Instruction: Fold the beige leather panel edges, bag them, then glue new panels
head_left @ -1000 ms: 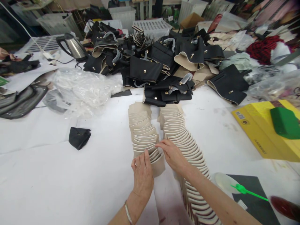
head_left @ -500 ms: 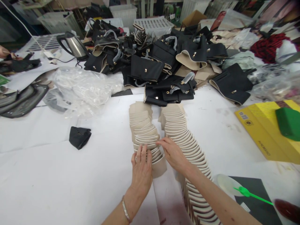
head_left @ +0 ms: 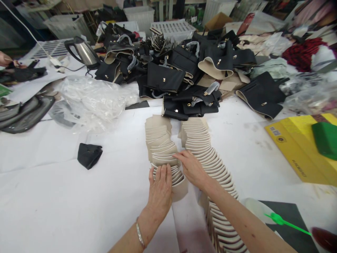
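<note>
L hand (head_left: 160, 189) is resting on L row of beige pieces (head_left: 158, 142), R hand (head_left: 193, 169) is touching row's R edge; both narrow, can't tell if gripping.

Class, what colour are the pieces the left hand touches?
The overlapping pieces are beige, in the head view.

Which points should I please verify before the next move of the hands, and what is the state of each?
1. Left hand on left row of beige pieces: ok, fingers lie across it.
2. Right hand at the same row: ok, fingertips at its right edge.
3. Left row evenly spaced: not ok, gaps vary.
4. Black folded piece away from the hands: ok, lies off to the left.
5. Right hand's grip firm: cannot tell.
</note>
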A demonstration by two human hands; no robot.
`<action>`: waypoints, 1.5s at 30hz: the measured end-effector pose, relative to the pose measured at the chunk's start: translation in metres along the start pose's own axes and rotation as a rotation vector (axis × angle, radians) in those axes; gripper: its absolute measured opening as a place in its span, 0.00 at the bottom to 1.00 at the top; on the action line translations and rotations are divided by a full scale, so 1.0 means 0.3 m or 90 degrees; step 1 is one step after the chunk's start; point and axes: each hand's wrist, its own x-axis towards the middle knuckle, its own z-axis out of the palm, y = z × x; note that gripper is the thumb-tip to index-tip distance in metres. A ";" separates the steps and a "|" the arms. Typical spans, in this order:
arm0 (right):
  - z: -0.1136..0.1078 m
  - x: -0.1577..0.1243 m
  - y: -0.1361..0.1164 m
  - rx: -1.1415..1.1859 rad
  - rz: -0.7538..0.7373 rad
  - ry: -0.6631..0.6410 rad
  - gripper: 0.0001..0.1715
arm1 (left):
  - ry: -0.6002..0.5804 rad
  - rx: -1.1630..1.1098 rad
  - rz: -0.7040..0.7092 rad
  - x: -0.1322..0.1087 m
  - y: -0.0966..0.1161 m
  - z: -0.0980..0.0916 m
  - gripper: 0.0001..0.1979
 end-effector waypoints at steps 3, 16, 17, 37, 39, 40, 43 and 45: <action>0.007 0.022 -0.004 -0.013 -0.008 -0.013 0.28 | -0.021 -0.013 -0.002 0.019 -0.009 -0.009 0.38; -0.019 0.000 -0.018 0.050 -0.017 0.026 0.26 | -0.040 -0.073 0.048 -0.018 -0.011 -0.004 0.43; -0.021 0.018 -0.016 0.023 -0.017 0.023 0.28 | -0.044 -0.074 0.045 -0.018 -0.009 -0.009 0.43; -0.027 0.153 0.023 -0.051 -0.017 -0.009 0.26 | -0.055 -0.122 0.062 0.038 -0.030 0.015 0.44; -0.019 0.181 0.022 -0.067 -0.011 -0.006 0.27 | -0.054 -0.128 0.054 0.035 -0.025 0.011 0.46; -0.015 0.193 0.019 -0.073 -0.009 -0.009 0.25 | -0.053 -0.134 0.048 0.036 -0.023 0.008 0.48; -0.011 0.210 0.009 -0.076 -0.009 -0.021 0.17 | -0.054 -0.154 0.029 0.043 -0.020 0.000 0.53; -0.021 0.200 0.004 -0.063 -0.014 -0.029 0.13 | -0.051 -0.155 0.022 0.050 -0.019 -0.005 0.53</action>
